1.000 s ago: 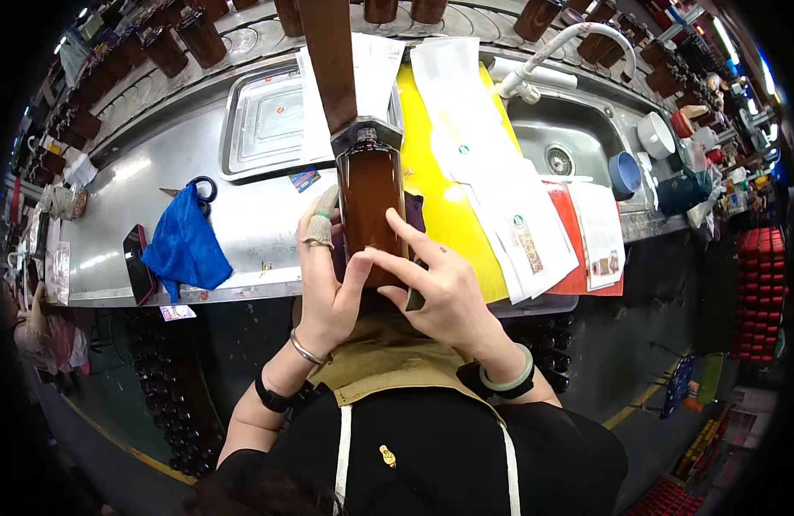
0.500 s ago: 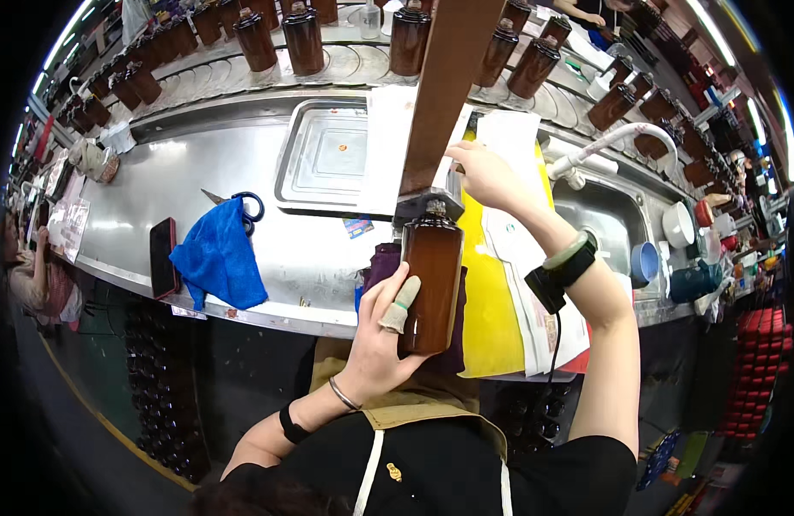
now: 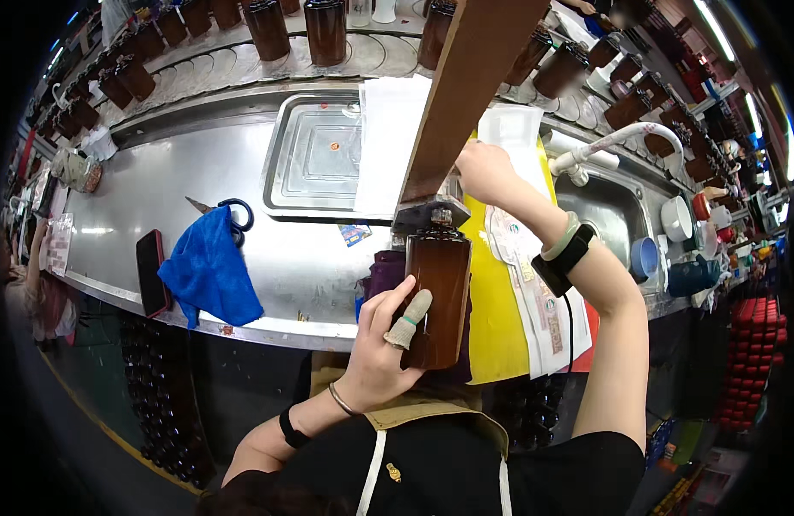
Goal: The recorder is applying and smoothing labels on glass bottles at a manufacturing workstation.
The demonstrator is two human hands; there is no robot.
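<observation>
My left hand [image 3: 384,340] is closed round a brown bottle [image 3: 440,297], held upright at the bench's front edge. A cloth finger cover [image 3: 407,320] with a green band is on one finger of that hand. Just behind the bottle's neck is a grey block [image 3: 429,215] at the lower end of a brown upright bar [image 3: 457,112]. My right hand [image 3: 487,172] is beside the bar, over the yellow sheet [image 3: 500,331] and white printed papers [image 3: 521,267]. Its fingers are curled and partly hidden; what they hold cannot be made out.
Left on the steel bench are a blue cloth [image 3: 212,271], scissors [image 3: 235,212], a phone [image 3: 153,271] and a metal tray [image 3: 281,159]. A sink [image 3: 599,202] with a pale tap [image 3: 620,138] is at right. Brown bottles [image 3: 326,33] stand on a conveyor behind.
My right hand has shifted slightly and its fingers are more curled. The bottle stays in my left hand, slightly lower and farther right in view. The view has turned a little.
</observation>
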